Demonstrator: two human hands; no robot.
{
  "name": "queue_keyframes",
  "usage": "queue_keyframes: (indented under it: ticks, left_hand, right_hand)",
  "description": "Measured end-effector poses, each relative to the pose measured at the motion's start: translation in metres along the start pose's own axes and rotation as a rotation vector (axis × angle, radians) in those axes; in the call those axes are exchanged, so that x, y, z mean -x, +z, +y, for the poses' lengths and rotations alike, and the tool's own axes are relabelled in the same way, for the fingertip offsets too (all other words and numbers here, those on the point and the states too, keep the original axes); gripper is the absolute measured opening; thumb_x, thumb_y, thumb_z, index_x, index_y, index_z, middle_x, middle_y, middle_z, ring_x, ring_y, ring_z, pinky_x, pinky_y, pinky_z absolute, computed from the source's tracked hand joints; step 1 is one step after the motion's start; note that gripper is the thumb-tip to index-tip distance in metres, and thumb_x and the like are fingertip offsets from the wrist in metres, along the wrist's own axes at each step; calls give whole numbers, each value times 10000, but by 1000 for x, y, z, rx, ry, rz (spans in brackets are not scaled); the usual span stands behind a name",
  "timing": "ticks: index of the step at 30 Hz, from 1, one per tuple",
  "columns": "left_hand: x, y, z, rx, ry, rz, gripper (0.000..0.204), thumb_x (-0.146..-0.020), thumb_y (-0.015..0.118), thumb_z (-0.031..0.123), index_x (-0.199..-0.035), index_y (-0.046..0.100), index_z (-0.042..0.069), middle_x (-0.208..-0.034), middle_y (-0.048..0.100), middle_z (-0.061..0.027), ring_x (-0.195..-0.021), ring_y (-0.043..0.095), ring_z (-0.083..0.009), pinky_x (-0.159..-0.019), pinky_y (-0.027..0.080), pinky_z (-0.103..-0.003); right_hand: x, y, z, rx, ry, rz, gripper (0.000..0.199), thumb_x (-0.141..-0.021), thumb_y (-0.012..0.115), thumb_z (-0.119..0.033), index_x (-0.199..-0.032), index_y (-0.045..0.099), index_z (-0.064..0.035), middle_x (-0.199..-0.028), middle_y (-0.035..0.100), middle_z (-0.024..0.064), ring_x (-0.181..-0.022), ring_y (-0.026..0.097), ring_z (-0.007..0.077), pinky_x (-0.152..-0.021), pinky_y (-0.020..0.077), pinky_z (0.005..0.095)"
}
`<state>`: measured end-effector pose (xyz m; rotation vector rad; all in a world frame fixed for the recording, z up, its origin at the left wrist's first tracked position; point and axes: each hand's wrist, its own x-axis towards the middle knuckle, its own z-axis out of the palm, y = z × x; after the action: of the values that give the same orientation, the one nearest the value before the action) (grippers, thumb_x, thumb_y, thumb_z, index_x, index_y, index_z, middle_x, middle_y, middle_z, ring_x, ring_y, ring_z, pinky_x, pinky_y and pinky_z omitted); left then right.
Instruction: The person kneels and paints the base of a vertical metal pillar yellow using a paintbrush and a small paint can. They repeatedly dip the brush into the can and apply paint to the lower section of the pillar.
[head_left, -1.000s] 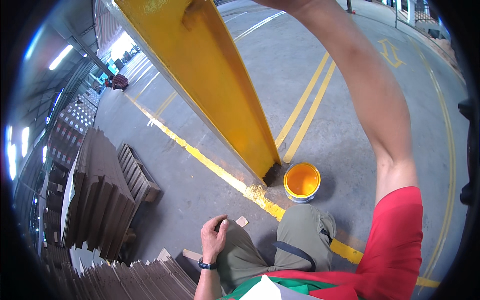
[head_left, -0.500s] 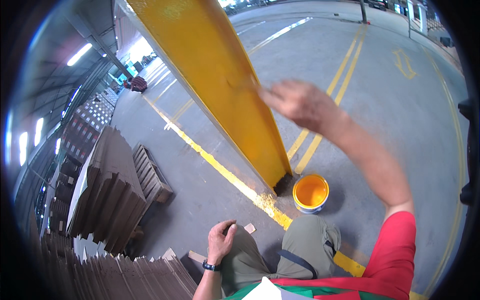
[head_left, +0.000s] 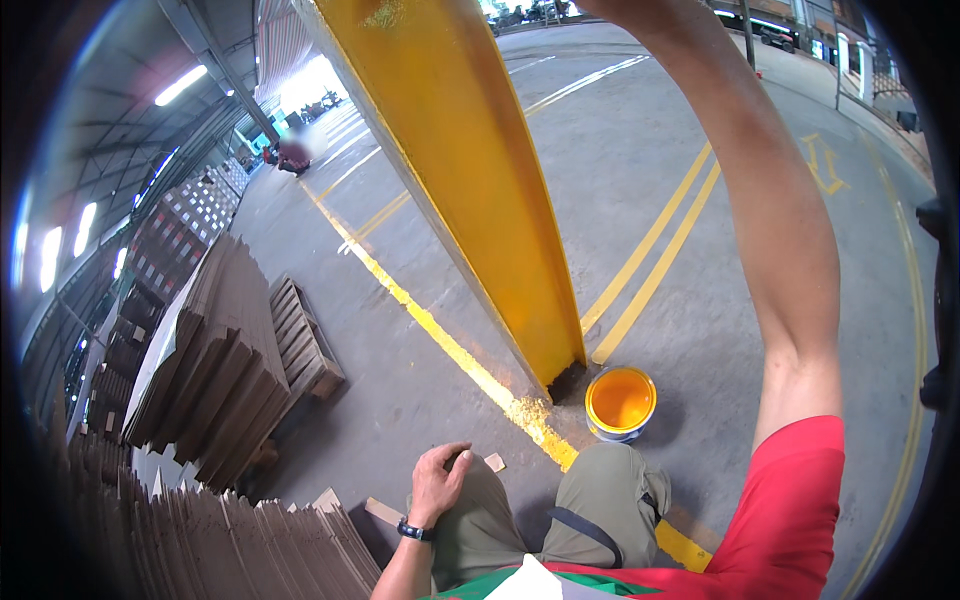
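Beside the foot of a yellow flanged steel column (head_left: pixel 480 190), close in front of the right knee (head_left: pixel 603 480), stands an open paint can (head_left: pixel 611 434), upright on the concrete floor (head_left: pixel 400 370), with yellow-orange paint (head_left: pixel 622 400) inside. Its spot seems to suit the work: low, steady, lidless and handy to the right arm, yet just to one side of the column's base, so neither knee nor post crowds it. The right forearm (head_left: pixel 770 190) rises from a red sleeve (head_left: pixel 785 490) along the column's right side and runs out at the upper edge; the right hand lies beyond it, so I cannot tell how far its fingers are spread or what they have hold of. That raised reach suggests attention to a part of the column well above the can. The left hand (head_left: pixel 437 485), a dark wristwatch (head_left: pixel 415 531) at its wrist, rests on the left knee (head_left: pixel 475 510), fingers loosely bent, thumb apart, with nothing visible in its grasp; probably it is parked there to steady the low posture. Stacked cardboard sheets (head_left: pixel 210 360) and a wooden pallet (head_left: pixel 305 340) sit off to the left, apart from the column and paint.
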<state>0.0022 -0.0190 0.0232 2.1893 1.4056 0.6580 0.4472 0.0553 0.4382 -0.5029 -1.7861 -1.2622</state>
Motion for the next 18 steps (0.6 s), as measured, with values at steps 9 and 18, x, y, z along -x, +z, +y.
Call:
queue_keyframes:
  ticks: [9,18]
  left_hand:
    - [4,1,-6,15,17,-3,277,-984,679,267,-1145,777,64,-1065,779,-158,-1024,735,-327,-921,552,-398]
    - [5,-3,-5,23,-7,-1,268,-1000,681,246,-1150,777,46,-1079,789,-145,-1027,750,-270,-924,560,-358]
  right_hand:
    - [135,39,-150,113,95,-224,442,-889,640,-56,-1328,659,-4,-905,649,45,-825,676,173,-691,613,290]
    - [152,34,-111,-316,221,-438,279,-894,633,42,-1127,733,-74,-989,723,115,-924,729,298,-796,623,384]
